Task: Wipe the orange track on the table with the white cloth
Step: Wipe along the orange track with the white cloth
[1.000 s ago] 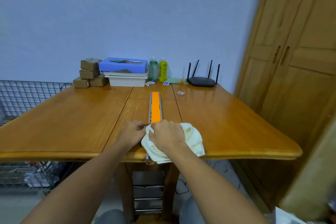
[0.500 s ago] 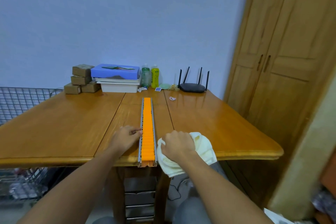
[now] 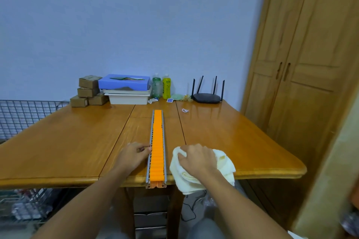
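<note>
One track (image 3: 157,145), orange between grey rails, lies on the bench (image 3: 58,141). Its long axis runs from the near edge straight toward the far edge, and its near end juts just past the near edge. The left hand (image 3: 134,154) has its fingers curled, and the fingertips pinch the track's left rail. One cloth (image 3: 223,163) sits just right of the track at the near edge and hangs partly over it. The right hand (image 3: 196,158) grips it in a bunch. Along the far edge stand four brown boxes (image 3: 88,91), one blue box (image 3: 124,82), two bottles (image 3: 163,88) and one router (image 3: 206,97).
</note>
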`<state>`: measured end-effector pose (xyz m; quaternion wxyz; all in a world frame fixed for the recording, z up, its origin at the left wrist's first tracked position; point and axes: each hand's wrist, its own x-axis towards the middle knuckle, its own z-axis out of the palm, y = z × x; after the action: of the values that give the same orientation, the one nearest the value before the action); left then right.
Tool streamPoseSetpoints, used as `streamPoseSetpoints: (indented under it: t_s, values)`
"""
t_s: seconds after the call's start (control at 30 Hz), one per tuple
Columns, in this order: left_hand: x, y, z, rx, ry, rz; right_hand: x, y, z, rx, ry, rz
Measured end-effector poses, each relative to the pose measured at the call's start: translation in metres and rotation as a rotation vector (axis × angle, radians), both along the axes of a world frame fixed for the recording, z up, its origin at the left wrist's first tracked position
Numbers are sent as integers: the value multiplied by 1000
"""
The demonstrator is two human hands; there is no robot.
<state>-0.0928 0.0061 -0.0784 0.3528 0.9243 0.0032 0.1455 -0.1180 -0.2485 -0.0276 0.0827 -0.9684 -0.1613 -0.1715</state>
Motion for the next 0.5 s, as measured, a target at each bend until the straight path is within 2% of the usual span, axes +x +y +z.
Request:
streamPoseSetpoints:
  t_s: [0.2,0.33,0.4,0.5]
  values:
    - [1,-1,2,-35,-5,1,35,-8,17,17,-175,-69]
    - [6,2,0,-75,-1,3,69,-4,18,99,-254,-190]
    - [10,4,-3,-104,-7,1,79,-1,9,76,-92,-227]
    - [13,7,-6,-125,-10,-5,88,6,-26,13,276,-212]
